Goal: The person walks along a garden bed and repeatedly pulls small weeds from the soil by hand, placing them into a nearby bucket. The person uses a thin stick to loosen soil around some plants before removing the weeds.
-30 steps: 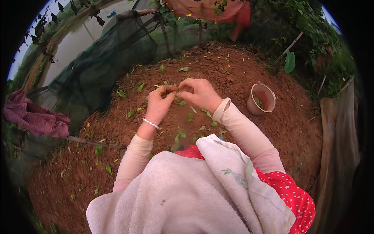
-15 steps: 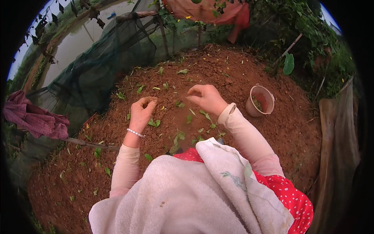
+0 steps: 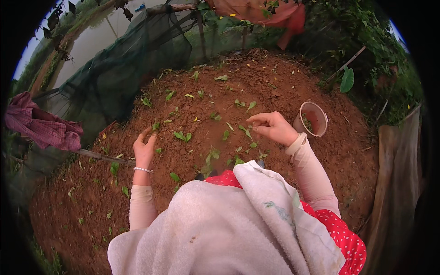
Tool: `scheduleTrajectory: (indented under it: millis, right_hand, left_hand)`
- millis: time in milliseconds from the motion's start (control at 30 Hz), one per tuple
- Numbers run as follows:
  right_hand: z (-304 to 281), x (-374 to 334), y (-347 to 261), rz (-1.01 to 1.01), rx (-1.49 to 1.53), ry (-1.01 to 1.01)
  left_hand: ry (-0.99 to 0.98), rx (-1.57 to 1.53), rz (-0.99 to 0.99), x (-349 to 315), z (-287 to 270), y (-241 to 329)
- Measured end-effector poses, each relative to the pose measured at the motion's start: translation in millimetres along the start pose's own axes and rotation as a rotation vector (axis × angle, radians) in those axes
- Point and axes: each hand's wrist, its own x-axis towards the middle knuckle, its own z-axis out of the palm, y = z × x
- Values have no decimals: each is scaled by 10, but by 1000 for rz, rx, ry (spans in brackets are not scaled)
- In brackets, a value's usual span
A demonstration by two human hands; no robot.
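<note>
My left hand (image 3: 145, 147) is over the soil at the left, thumb and fingers bent and apart. Its fingertips are close beside a small green seedling (image 3: 156, 125); whether they touch it I cannot tell. To the right, my right hand (image 3: 274, 129) hovers above the ground with its fingers curved and a gap between thumb and forefinger. I make out nothing in it. Between the hands several leafy seedlings lie or stand on the red-brown soil (image 3: 201, 146), among them a broad-leaved seedling (image 3: 182, 136).
A pale bucket (image 3: 300, 123) with some greenery inside stands beyond my right hand. Dark green netting (image 3: 110, 73) borders the plot at the left, where a checked cloth (image 3: 41, 123) hangs near a pole (image 3: 105, 157). Brownish sheeting (image 3: 398, 169) stands at the right.
My hands have moved apart: the left has gone left and down to a seedling, the right has gone right and down, nearer the bucket. The whole view has shifted slightly.
</note>
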Motion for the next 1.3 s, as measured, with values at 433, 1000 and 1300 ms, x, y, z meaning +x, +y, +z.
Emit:
scheduleTrajectory:
  millis: [433, 1000, 1300]
  right_hand:
    - [-144, -455, -82, -19, -333, -175]
    - [-110, -600, -355, -351, -658, -86]
    - [-90, -617, -914, -477, -310, -556]
  left_hand:
    - [-58, 49, -5, 64, 115, -142]
    - [-76, -12, -45, 52, 200, -113]
    - [-116, 92, 20, 110, 235, -167]
